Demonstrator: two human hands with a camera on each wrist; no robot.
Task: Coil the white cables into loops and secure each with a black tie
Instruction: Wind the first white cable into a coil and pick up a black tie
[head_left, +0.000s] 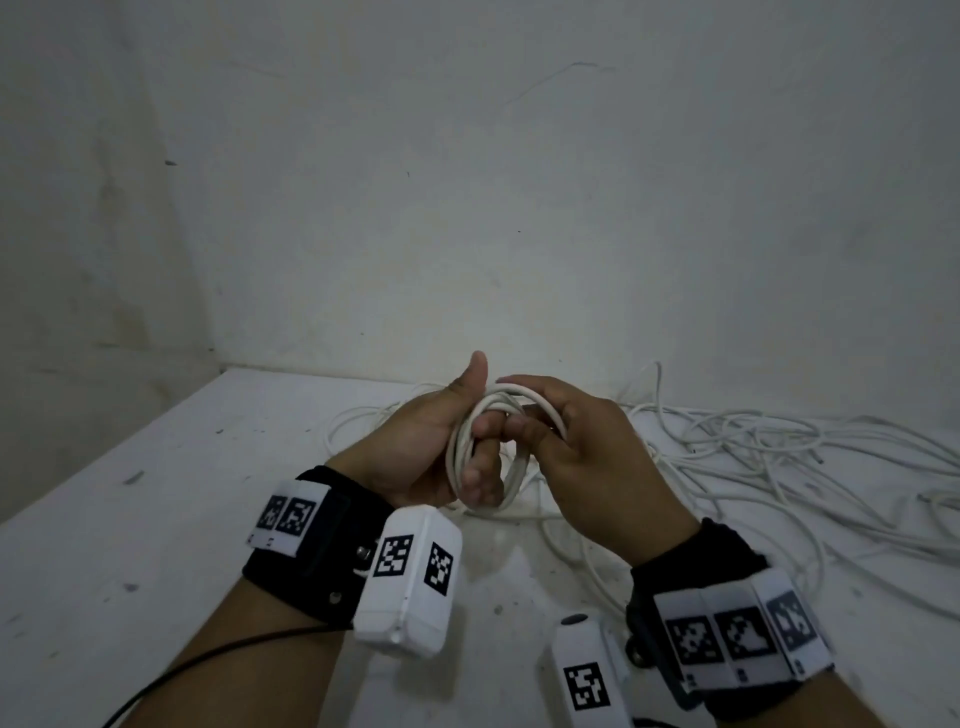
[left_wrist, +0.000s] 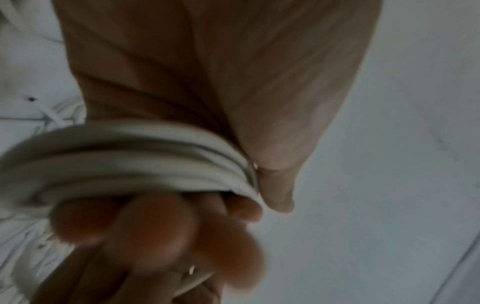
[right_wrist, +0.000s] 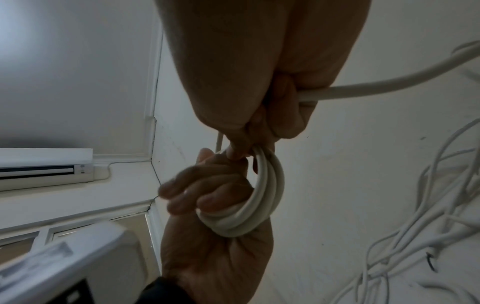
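A white cable coil (head_left: 488, 447) of a few loops hangs around my left hand's (head_left: 441, 447) curled fingers, thumb pointing up. The same coil (left_wrist: 124, 164) wraps across the left palm above the fingertips (left_wrist: 155, 230) in the left wrist view. My right hand (head_left: 582, 452) grips the coil's top and right side from above. In the right wrist view my right hand (right_wrist: 259, 123) pinches the coil (right_wrist: 265, 197), and a loose strand (right_wrist: 389, 84) of cable runs out of its palm to the right. No black tie is visible.
A tangle of loose white cables (head_left: 779, 467) sprawls over the right half of the white table (head_left: 156, 519). More cable (head_left: 358, 421) lies behind my left hand. A wall stands close behind the table. A thin black wire (head_left: 208, 665) trails from my left wristband.
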